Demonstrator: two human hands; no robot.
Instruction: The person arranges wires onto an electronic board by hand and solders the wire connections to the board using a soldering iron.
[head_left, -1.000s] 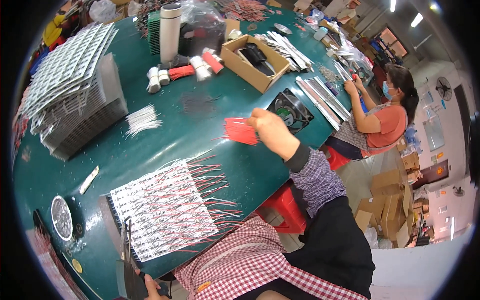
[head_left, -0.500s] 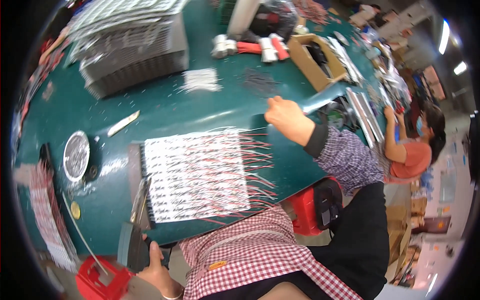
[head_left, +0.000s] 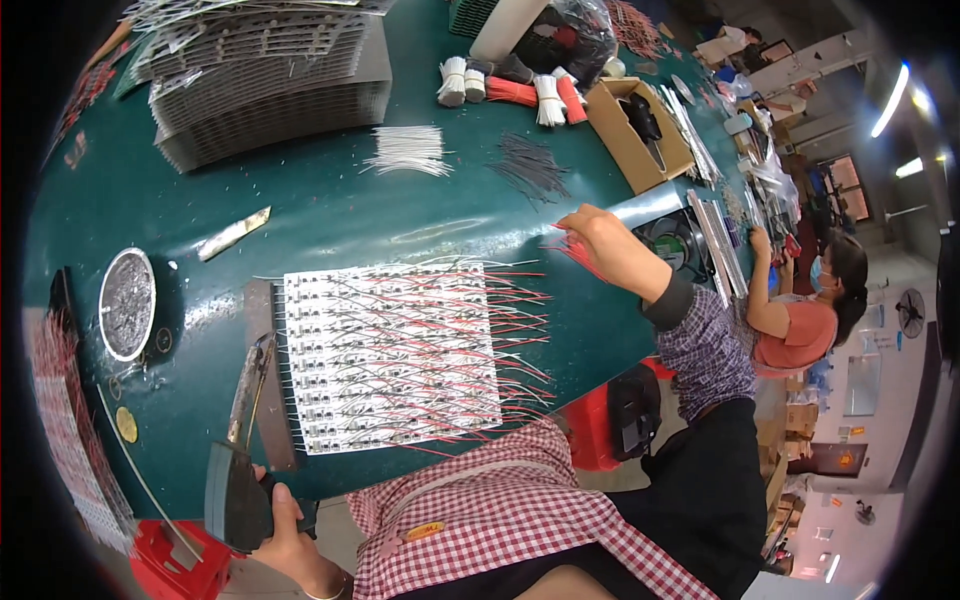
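Observation:
My left hand [head_left: 288, 530] is wrapped round the handle of a dark green soldering gun [head_left: 232, 490]. Its metal tip points up beside the left edge of a white circuit board panel [head_left: 390, 350]. Rows of small components cover the panel, and red, white and dark wires trail off its right side. A dark bar [head_left: 268, 400] lies along the panel's left edge. Beyond the panel's upper right corner, my right hand [head_left: 612, 245] has its fingers closed on thin red wires [head_left: 578, 252]. The hand partly hides them, so how many it pinches is unclear.
White wires [head_left: 408, 150] and dark wires [head_left: 532, 165] lie behind the panel. Left stand a round bowl [head_left: 128, 305] and a wire-covered panel stack [head_left: 75, 430]. A tall board stack [head_left: 275, 95] and cardboard box [head_left: 640, 135] stand farther back. A co-worker [head_left: 800, 310] sits at right.
My right hand has shifted slightly right and down in view, and red wires now show at its fingers. The left hand keeps the soldering gun by the panel's left edge.

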